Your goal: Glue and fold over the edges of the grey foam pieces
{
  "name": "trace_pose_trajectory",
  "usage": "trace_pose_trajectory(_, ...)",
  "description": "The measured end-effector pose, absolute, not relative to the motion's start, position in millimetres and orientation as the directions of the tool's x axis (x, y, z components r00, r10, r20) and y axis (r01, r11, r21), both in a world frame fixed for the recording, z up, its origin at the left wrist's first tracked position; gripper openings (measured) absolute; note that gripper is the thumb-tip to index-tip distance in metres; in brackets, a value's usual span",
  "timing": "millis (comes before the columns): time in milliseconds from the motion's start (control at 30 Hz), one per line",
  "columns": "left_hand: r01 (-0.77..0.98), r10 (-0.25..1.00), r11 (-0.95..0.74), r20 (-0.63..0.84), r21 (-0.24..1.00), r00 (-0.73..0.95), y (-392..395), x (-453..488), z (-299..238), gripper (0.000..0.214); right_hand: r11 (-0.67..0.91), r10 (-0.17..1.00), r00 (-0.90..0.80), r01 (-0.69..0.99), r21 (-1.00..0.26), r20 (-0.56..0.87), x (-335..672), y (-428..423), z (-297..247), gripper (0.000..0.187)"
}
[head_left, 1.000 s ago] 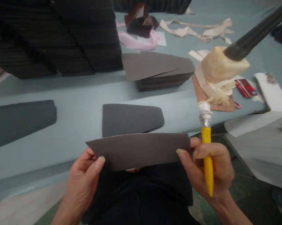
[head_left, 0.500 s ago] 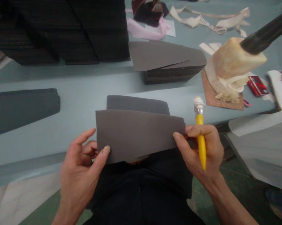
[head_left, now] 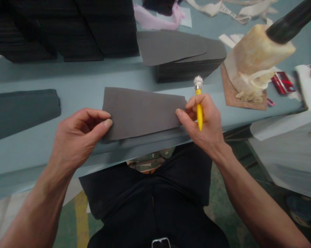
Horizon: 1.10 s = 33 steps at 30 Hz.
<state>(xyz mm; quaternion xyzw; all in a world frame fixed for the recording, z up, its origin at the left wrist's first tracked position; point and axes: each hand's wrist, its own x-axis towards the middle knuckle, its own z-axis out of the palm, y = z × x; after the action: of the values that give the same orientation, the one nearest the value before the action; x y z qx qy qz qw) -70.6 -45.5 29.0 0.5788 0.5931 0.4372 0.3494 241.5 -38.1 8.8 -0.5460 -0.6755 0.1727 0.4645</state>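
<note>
Head view: left hand (head_left: pixel 75 137) pinches the wide end of a grey cut piece (head_left: pixel 142 112), thumb on top. Right hand (head_left: pixel 204 120) pinches the narrow end while also gripping a yellow-handled brush (head_left: pixel 199 112). The piece lies on the blue table (head_left: pixel 80 86), near its front edge. Even tension from both pinches, with the brush tip held clear, should keep it flat.
</note>
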Motion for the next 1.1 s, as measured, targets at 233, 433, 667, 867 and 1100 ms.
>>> trace_pose_trajectory(233,0.422,0.987,-0.162,0.154,0.892,0.052,-20,-82,31,0.035,0.397,0.882,-0.04,0.602,-0.693,0.47,250,-24,6,0.026)
trace_pose_trajectory(433,0.403,0.974,-0.225,0.208,0.887,0.087,-11,-78,42,0.033,0.414,0.874,-0.065,0.617,-0.669,0.481,257,-5,4,0.03)
trace_pose_trajectory(667,0.438,0.981,-0.192,0.154,0.878,0.122,-18,-78,34,0.042,0.353,0.913,-0.065,0.623,-0.698,0.404,260,-8,0,0.033)
trace_pose_trajectory(867,0.361,0.991,-0.119,0.09,0.925,0.096,-15,-77,27,0.029,0.4,0.881,-0.053,0.616,-0.679,0.47,256,-6,3,0.036)
trace_pose_trajectory(1100,0.353,0.994,-0.1,0.075,0.93,0.084,-18,-74,25,0.018,0.372,0.894,-0.046,0.63,-0.681,0.446,258,-4,1,0.035)
